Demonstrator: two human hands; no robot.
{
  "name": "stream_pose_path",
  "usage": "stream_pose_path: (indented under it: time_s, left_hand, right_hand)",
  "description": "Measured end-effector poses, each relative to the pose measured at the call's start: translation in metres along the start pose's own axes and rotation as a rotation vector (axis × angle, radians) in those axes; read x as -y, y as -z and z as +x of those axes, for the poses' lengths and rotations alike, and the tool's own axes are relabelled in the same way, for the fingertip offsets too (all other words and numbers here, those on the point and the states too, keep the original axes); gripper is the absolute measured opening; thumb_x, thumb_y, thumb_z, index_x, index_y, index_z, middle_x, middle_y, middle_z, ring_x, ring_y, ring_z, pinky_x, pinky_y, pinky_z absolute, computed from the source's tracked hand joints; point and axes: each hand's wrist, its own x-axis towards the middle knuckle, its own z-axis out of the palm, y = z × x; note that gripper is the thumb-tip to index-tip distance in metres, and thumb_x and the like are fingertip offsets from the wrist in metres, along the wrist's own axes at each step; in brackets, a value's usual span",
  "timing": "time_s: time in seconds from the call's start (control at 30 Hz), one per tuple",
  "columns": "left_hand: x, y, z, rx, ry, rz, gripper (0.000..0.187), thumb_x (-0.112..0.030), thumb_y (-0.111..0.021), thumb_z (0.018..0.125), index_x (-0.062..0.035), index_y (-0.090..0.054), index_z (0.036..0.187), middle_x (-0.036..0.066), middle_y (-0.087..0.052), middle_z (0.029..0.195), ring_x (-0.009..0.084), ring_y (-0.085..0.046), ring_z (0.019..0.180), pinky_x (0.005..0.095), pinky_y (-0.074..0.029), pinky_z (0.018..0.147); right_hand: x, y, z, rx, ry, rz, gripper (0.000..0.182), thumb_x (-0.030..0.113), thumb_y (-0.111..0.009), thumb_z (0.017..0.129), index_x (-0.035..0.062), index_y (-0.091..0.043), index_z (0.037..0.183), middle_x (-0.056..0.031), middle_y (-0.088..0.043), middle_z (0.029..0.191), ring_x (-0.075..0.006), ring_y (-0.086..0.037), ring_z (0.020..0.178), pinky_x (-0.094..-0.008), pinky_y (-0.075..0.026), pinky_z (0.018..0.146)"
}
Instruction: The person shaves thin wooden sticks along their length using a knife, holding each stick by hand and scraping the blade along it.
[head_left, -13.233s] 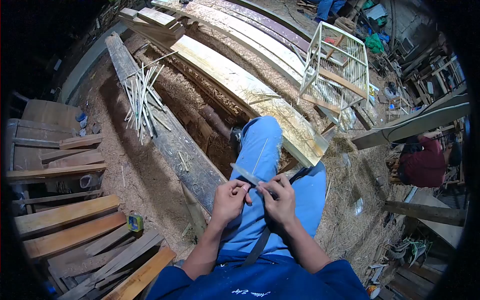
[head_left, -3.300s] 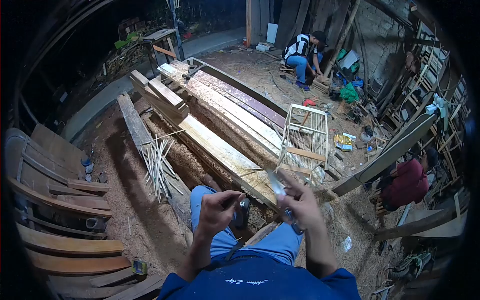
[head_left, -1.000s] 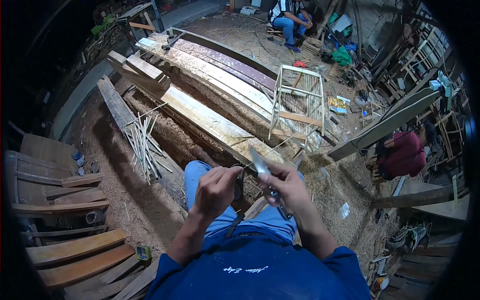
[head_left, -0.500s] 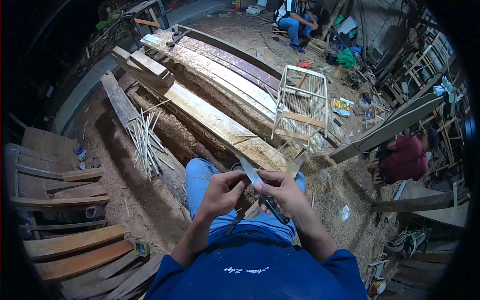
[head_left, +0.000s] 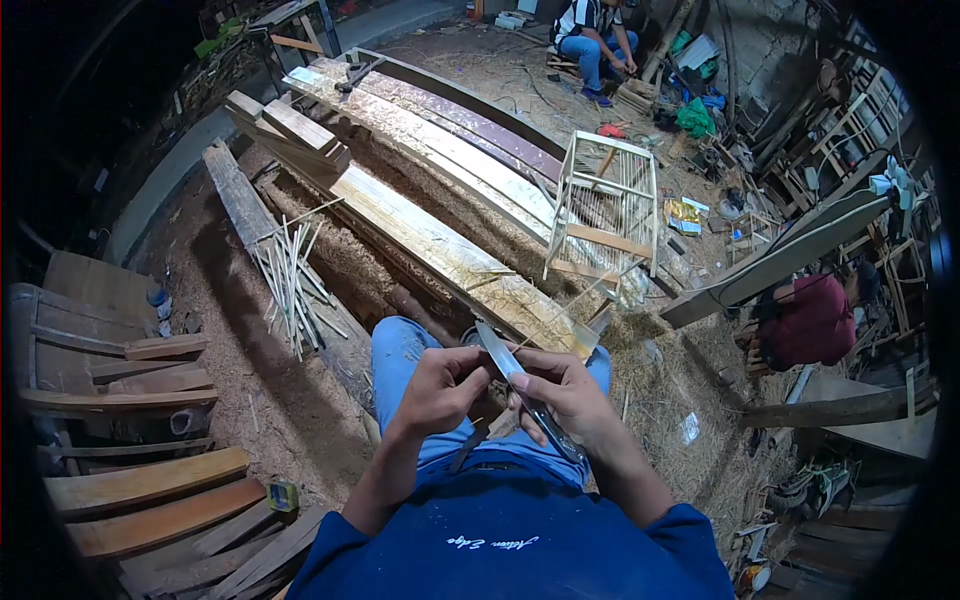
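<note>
My right hand is closed around a knife, thumb lying along the base of its blade. The broad pale blade points up and to the left, and the dark handle runs down below the fingers. Close beside the blade, my left hand is pinched shut, with fingertips near my right fingers. Whatever lies between those fingertips is too small or hidden to make out. Both hands are above my lap, before the near end of a long wooden plank.
Thin sticks lie on a board at the left. Beyond the plank's right side stands a slatted wooden frame. Curved wood pieces are stacked at lower left. One person sits at the back, another at the right.
The knife has turned a little in my right hand, showing more of its blade's width and its handle. My left hand stays almost where it was.
</note>
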Motion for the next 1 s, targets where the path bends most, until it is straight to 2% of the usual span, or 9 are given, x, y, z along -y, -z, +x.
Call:
stream_pose_path:
  time_s: [0.1, 0.33, 0.47, 0.53, 0.63, 0.73, 0.87, 0.93, 1.0]
  left_hand:
    - [-0.003, -0.001, 0.0, 0.011, -0.026, -0.014, 0.022, 0.001, -0.055, 0.096, 0.0057, -0.071, 0.11, 0.001, -0.068, 0.083, 0.0039, -0.056, 0.079, 0.0241, -0.046, 0.065]
    - [0.016, -0.001, -0.001, 0.02, 0.037, -0.026, 0.017, -0.001, -0.057, 0.097, 0.0071, -0.071, 0.103, 0.002, -0.07, 0.081, 0.0031, -0.056, 0.075, 0.0244, -0.047, 0.061]
    - [-0.005, -0.003, -0.005, 0.013, 0.027, 0.003, 0.016, -0.003, -0.059, 0.098, 0.0077, -0.07, 0.099, 0.003, -0.069, 0.076, 0.0027, -0.056, 0.073, 0.0249, -0.047, 0.059]
    - [-0.009, -0.003, -0.005, 0.016, 0.075, 0.069, 0.017, -0.004, -0.059, 0.098, 0.0079, -0.07, 0.098, 0.002, -0.068, 0.074, 0.003, -0.056, 0.073, 0.0252, -0.047, 0.059]
    - [-0.003, -0.006, -0.001, -0.005, -0.012, 0.014, 0.017, -0.007, -0.061, 0.099, 0.0065, -0.071, 0.098, 0.001, -0.067, 0.075, 0.0033, -0.056, 0.071, 0.0236, -0.045, 0.059]
    - [-0.015, -0.001, -0.002, 0.022, -0.05, 0.045, 0.018, -0.009, -0.063, 0.099, 0.0056, -0.072, 0.1, 0.001, -0.067, 0.076, 0.0044, -0.058, 0.071, 0.0234, -0.046, 0.06]
    - [-0.014, -0.001, -0.007, 0.024, 0.129, -0.014, 0.016, -0.005, -0.06, 0.099, 0.0065, -0.071, 0.102, 0.001, -0.068, 0.078, 0.005, -0.058, 0.072, 0.0236, -0.047, 0.062]
    - [-0.018, -0.002, -0.005, 0.037, 0.014, -0.107, 0.017, -0.004, -0.058, 0.099, 0.0067, -0.071, 0.101, 0.002, -0.069, 0.081, 0.0047, -0.058, 0.073, 0.0224, -0.047, 0.064]
    - [-0.02, 0.005, -0.007, 0.022, 0.018, -0.012, 0.018, -0.003, -0.055, 0.1, 0.0069, -0.07, 0.102, 0.003, -0.07, 0.084, 0.0054, -0.06, 0.077, 0.023, -0.049, 0.067]
  right_hand:
    - [0.001, -0.005, -0.002, 0.01, -0.033, -0.018, 0.051, 0.017, -0.06, 0.103, 0.0017, -0.046, 0.149, -0.0067, -0.064, 0.077, -0.0096, -0.054, 0.048, -0.0218, -0.042, 0.041]
    - [0.004, -0.008, -0.008, -0.054, -0.034, -0.125, 0.048, 0.016, -0.058, 0.104, 0.0009, -0.047, 0.148, -0.0056, -0.063, 0.075, -0.0082, -0.051, 0.047, -0.0207, -0.04, 0.041]
    - [0.008, 0.0, -0.015, -0.209, 0.082, -0.185, 0.033, 0.017, -0.055, 0.105, -0.0034, -0.059, 0.131, -0.0043, -0.064, 0.076, -0.0067, -0.052, 0.046, -0.0191, -0.04, 0.04]
    - [0.01, -0.002, -0.015, -0.184, 0.05, -0.174, 0.032, 0.017, -0.055, 0.105, -0.0033, -0.059, 0.129, -0.0042, -0.064, 0.075, -0.0064, -0.051, 0.046, -0.0191, -0.039, 0.04]
    - [0.007, -0.011, -0.013, -0.059, -0.025, -0.112, 0.031, 0.016, -0.057, 0.104, -0.003, -0.059, 0.128, -0.0037, -0.063, 0.074, -0.0057, -0.05, 0.046, -0.019, -0.038, 0.039]
    - [0.012, -0.013, -0.015, -0.085, 0.009, -0.078, 0.031, 0.015, -0.057, 0.103, -0.0046, -0.059, 0.128, -0.0028, -0.061, 0.072, -0.0059, -0.049, 0.045, -0.0193, -0.035, 0.038]
    - [0.016, -0.009, -0.012, -0.127, 0.042, -0.087, 0.033, 0.016, -0.057, 0.104, -0.0044, -0.058, 0.129, -0.0026, -0.061, 0.071, -0.006, -0.048, 0.044, -0.02, -0.036, 0.037]
    - [0.012, -0.02, -0.007, -0.055, -0.014, -0.089, 0.031, 0.018, -0.056, 0.104, -0.0042, -0.06, 0.126, -0.0023, -0.06, 0.071, -0.0054, -0.047, 0.044, -0.0201, -0.036, 0.037]
    - [0.017, -0.012, -0.01, -0.067, -0.032, -0.111, 0.033, 0.019, -0.057, 0.104, -0.003, -0.06, 0.129, -0.002, -0.061, 0.071, -0.0054, -0.047, 0.044, -0.0205, -0.036, 0.037]
